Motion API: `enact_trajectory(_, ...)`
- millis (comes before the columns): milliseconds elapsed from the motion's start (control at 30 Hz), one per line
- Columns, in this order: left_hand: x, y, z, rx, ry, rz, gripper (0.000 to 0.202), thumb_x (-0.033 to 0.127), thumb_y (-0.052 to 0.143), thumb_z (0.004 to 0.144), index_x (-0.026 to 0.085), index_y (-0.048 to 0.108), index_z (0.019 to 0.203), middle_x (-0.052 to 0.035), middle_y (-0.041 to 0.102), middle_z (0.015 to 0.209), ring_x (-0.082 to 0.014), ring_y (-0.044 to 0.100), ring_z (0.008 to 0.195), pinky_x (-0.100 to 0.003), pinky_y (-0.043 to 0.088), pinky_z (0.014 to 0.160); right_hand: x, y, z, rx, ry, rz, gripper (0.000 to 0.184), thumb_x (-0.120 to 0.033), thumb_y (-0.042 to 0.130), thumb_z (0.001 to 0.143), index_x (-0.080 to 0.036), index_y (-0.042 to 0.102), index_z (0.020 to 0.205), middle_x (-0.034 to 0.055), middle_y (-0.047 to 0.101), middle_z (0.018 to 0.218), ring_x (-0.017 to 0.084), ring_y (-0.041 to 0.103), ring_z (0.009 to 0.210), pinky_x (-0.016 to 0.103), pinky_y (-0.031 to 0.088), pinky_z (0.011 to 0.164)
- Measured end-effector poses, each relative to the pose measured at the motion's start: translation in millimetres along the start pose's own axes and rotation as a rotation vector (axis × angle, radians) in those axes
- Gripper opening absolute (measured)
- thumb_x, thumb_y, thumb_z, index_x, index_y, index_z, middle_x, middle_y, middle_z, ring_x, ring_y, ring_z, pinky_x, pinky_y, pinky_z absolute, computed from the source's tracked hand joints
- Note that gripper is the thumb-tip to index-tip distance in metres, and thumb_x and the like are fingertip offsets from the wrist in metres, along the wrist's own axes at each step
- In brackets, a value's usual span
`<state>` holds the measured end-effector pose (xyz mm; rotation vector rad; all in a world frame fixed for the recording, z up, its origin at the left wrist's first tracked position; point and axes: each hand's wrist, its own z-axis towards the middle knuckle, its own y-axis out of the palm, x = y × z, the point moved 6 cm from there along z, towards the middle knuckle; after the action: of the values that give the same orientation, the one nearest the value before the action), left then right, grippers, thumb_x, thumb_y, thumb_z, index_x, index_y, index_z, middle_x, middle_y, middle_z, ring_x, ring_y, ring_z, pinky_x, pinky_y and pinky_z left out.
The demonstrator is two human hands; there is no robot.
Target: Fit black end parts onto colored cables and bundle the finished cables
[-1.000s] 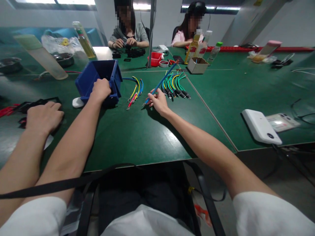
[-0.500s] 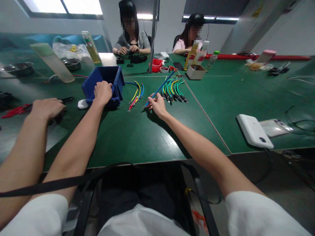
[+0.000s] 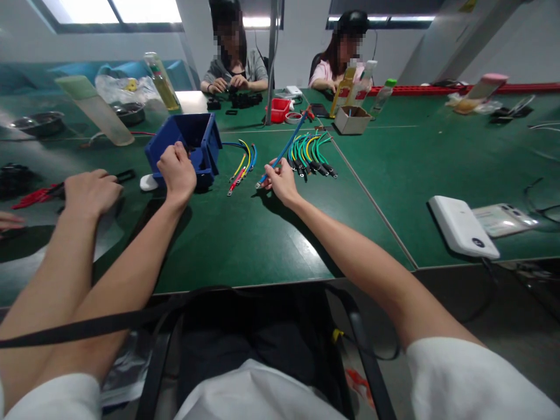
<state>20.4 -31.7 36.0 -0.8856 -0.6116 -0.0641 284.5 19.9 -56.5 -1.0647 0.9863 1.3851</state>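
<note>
My right hand pinches a blue cable close to its metal ring terminal, above the green table. The cable slants up and away, with red at its far end. My left hand is closed at the front of a blue plastic bin; whatever its fingers hold is hidden. Between my hands lies a small group of yellow, blue and red cables with ring terminals. Just beyond my right hand, a larger bunch of green and yellow cables with black ends is spread out.
A co-worker's hand rests close at the left, near red-handled pliers. A white power bank lies at the right. Behind stand a red container, a small box and bottles. Two people sit opposite.
My left hand has drawn back slightly from inside the blue bin and turned, fingers closed. My right hand keeps the blue cable nearly in place. Another hand appears at the left edge.
</note>
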Motion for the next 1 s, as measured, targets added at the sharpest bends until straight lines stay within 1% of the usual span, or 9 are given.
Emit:
enact_trajectory(100, -1, 10.5, -12, -0.037, 0.015, -0.090, 0.045, 0.041, 0.025, 0.105, 0.016, 0.061, 0.096, -0.0104, 0.072, 0.094, -0.0195, 0.068, 0.087, -0.029, 0.045, 0.077, 2, -1, 1, 0.014, -0.004, -0.019, 0.039, -0.060, 0.050, 0.093, -0.025, 0.040, 0.106, -0.0059, 0.053, 0.063, 0.011, 0.059, 0.050, 0.023, 0.048, 0.048)
enact_trajectory(233, 2, 21.3, -21, -0.067, 0.120, -0.131, 0.041, 0.048, 0.036, 0.102, 0.015, 0.059, 0.106, -0.0085, 0.071, 0.084, -0.0186, 0.068, 0.078, -0.028, 0.045, 0.074, 5, -1, 3, 0.001, 0.001, -0.019, 0.051, -0.071, 0.042, 0.092, -0.025, 0.037, 0.114, -0.0052, 0.051, 0.066, 0.010, 0.056, 0.047, 0.024, 0.045, 0.047)
enact_trajectory(333, 7, 21.2, -26, -0.068, 0.167, -0.180, 0.038, 0.045, 0.036, 0.103, 0.017, 0.060, 0.099, -0.0047, 0.069, 0.074, -0.0166, 0.066, 0.071, -0.028, 0.045, 0.073, 3, -1, 2, -0.012, -0.003, -0.015, 0.056, -0.074, 0.043, 0.089, -0.025, 0.036, 0.115, -0.0053, 0.051, 0.068, 0.009, 0.055, 0.046, 0.022, 0.042, 0.045)
enact_trajectory(433, 14, 17.9, -31, -0.043, 0.212, -0.232, 0.034, 0.041, 0.037, 0.103, 0.018, 0.059, 0.091, -0.0028, 0.066, 0.069, -0.0149, 0.063, 0.065, -0.027, 0.044, 0.069, -1, 0, -2, -0.016, -0.003, -0.012, 0.057, -0.075, 0.044, 0.088, -0.026, 0.034, 0.113, -0.0055, 0.052, 0.070, 0.008, 0.055, 0.045, 0.021, 0.041, 0.043)
enact_trajectory(600, 23, 19.1, -41, -0.003, 0.280, -0.289, 0.035, 0.041, 0.037, 0.104, 0.018, 0.057, 0.086, -0.0014, 0.063, 0.066, -0.0135, 0.057, 0.060, -0.026, 0.041, 0.066, -8, 1, -6, -0.011, -0.005, 0.006, 0.056, -0.073, 0.048, 0.088, -0.026, 0.032, 0.113, -0.0060, 0.054, 0.071, 0.008, 0.055, 0.043, 0.020, 0.039, 0.040)
enact_trajectory(667, 26, 24.3, -47, -0.033, 0.305, -0.317, 0.032, 0.040, 0.039, 0.103, 0.019, 0.056, 0.086, -0.0016, 0.063, 0.067, -0.0145, 0.058, 0.061, -0.026, 0.041, 0.066, -8, 1, -6, -0.011, -0.008, 0.003, 0.055, -0.070, 0.052, 0.088, -0.026, 0.032, 0.114, -0.0062, 0.054, 0.070, 0.009, 0.056, 0.042, 0.021, 0.040, 0.039)
enact_trajectory(833, 32, 43.5, -60, -0.197, 0.336, -0.318, 0.035, 0.043, 0.040, 0.101, 0.018, 0.057, 0.084, -0.0027, 0.063, 0.064, -0.0159, 0.057, 0.057, -0.026, 0.039, 0.060, -3, -1, -3, 0.002, -0.032, -0.046, 0.052, -0.063, 0.058, 0.087, -0.026, 0.035, 0.115, -0.0074, 0.052, 0.064, 0.010, 0.055, 0.041, 0.022, 0.042, 0.040)
enact_trajectory(1000, 36, 54.8, -69, -0.304, 0.343, -0.317, 0.039, 0.045, 0.039, 0.100, 0.016, 0.059, 0.083, -0.0022, 0.060, 0.059, -0.0150, 0.054, 0.054, -0.025, 0.035, 0.056, -2, -3, -1, 0.027, -0.068, -0.051, 0.051, -0.059, 0.061, 0.086, -0.026, 0.038, 0.117, -0.0039, 0.057, 0.075, 0.009, 0.056, 0.045, 0.023, 0.044, 0.042)
